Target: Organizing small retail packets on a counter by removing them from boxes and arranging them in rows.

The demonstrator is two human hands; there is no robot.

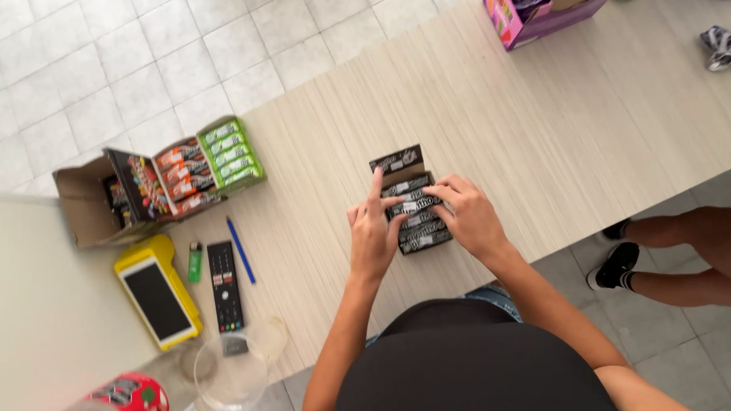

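Observation:
A small open display box of black candy packs [412,205] lies on the wooden counter [541,134], its black lid flap standing at the far end. My left hand [372,234] rests on the box's left side, index finger stretched up toward the flap. On the right side my right hand [467,216] curls its fingers over the middle packs. Both hands touch the packs; neither lifts one clear of the box.
At the left stand display boxes of green [227,152], orange [182,175] and dark candy packs in a cardboard carton [86,209]. Near them lie a yellow card terminal [156,292], a green lighter [194,260], a remote [224,285], a blue pen [240,250]. A purple box [537,9] sits far right. Another person's legs [675,259] stand at right.

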